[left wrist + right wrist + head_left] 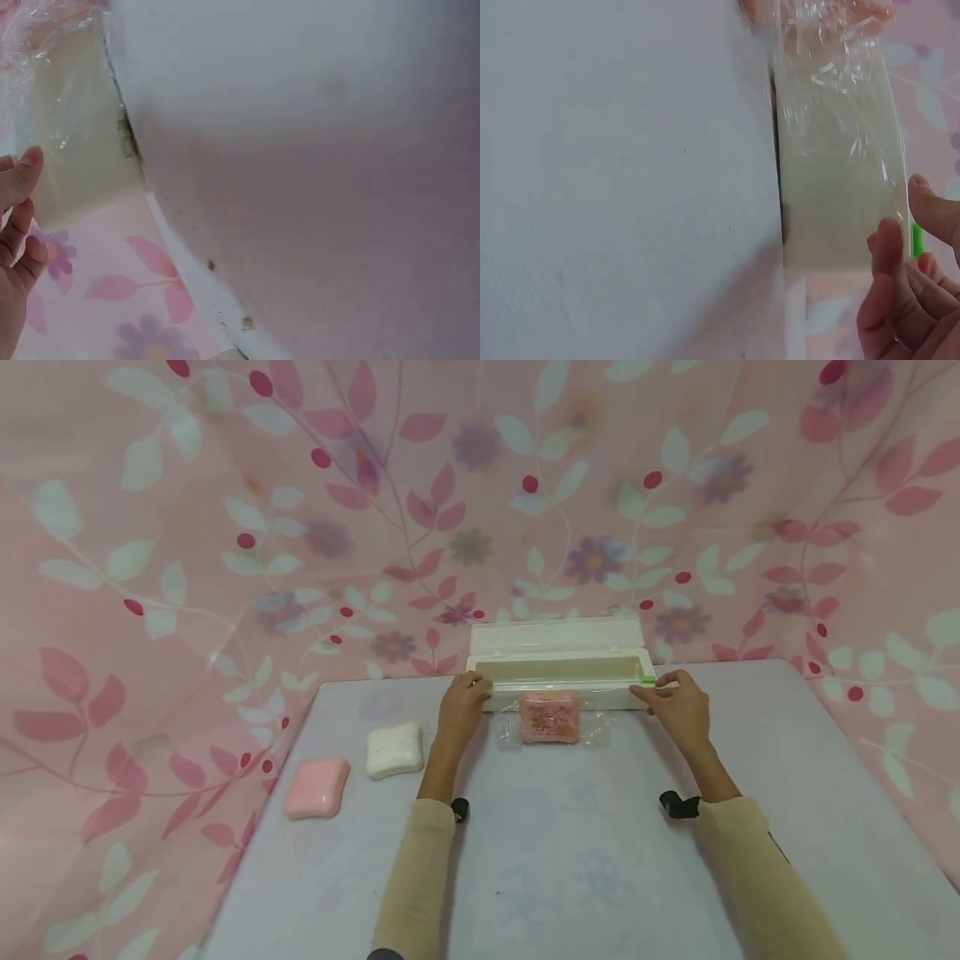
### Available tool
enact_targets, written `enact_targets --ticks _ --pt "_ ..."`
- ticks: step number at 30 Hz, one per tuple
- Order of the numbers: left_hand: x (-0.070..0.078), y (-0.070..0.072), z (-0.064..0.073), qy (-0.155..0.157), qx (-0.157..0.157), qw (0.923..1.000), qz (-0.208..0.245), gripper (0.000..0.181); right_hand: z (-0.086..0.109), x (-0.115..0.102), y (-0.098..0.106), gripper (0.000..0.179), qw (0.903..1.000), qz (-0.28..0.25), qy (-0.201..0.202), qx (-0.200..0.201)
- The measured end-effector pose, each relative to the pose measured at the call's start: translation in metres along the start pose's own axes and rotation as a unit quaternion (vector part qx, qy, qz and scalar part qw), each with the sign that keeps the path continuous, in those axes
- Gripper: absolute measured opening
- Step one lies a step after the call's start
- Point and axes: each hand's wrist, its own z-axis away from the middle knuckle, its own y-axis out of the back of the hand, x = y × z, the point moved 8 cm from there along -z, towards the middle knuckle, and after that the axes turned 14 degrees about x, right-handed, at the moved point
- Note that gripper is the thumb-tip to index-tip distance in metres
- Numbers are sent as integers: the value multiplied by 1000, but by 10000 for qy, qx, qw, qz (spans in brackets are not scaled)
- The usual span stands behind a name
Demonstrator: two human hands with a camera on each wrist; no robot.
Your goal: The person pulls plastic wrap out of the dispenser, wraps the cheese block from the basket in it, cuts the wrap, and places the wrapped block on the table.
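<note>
A long white cling film dispenser box (495,700) stands at the table's back edge, its lid (555,633) raised. Clear plastic wrap (596,725) comes over its front rim and lies around a pink soap bar with brown marks (550,718) in front. My left hand (461,702) is at the box's left end, thumb and fingers bent at the wrap's edge. At the other end my right hand (681,706) pinches the wrap's edge with thumb and fingertips (889,236), beside a green slider (648,679). The left fingertips (30,159) are partly cut off in the wrist view.
A white soap bar (394,750) and a pink soap bar (317,787) lie on the left of the pale table (555,852). A floral curtain (480,510) hangs close behind the box. Black straps (678,805) are on the wrists.
</note>
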Motion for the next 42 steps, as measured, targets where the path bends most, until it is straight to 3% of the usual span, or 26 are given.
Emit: enact_targets --ticks 3,6,11,14,18,21,28,32,36,42 --pt "4 3 0 -188 188 9995 178 10 5 0 -5 57 9977 -578 -253 266" --pt "4 4 -1 -167 261 9991 298 5 9 -3 -9 50 9914 -1151 -364 512" --pt "1 0 1 126 -13 9987 494 6 12 -1 -11 41 9868 -1390 -450 706" --pt "-3 0 4 318 -158 9975 617 5 16 0 -14 40 9854 -1538 -482 541" --pt "-3 3 4 544 -265 9946 848 5 20 -7 -14 39 9832 -1800 -92 285" --pt "-3 4 2 773 -390 9893 1171 6 22 -18 -13 35 9805 -1905 479 109" --pt "-8 0 12 1632 -1035 9632 1868 5 31 -34 -12 15 9844 -1242 1245 -86" --pt "-2 0 18 1536 -1276 9563 2138 12 38 -40 -13 13 9809 -987 1665 -188" --pt "5 0 22 1317 -1414 9504 2436 16 44 -40 -18 13 9787 -929 1784 -406" --pt "7 -4 30 1534 -1759 9412 2441 9 54 -46 -24 10 9705 -1138 2004 -702"
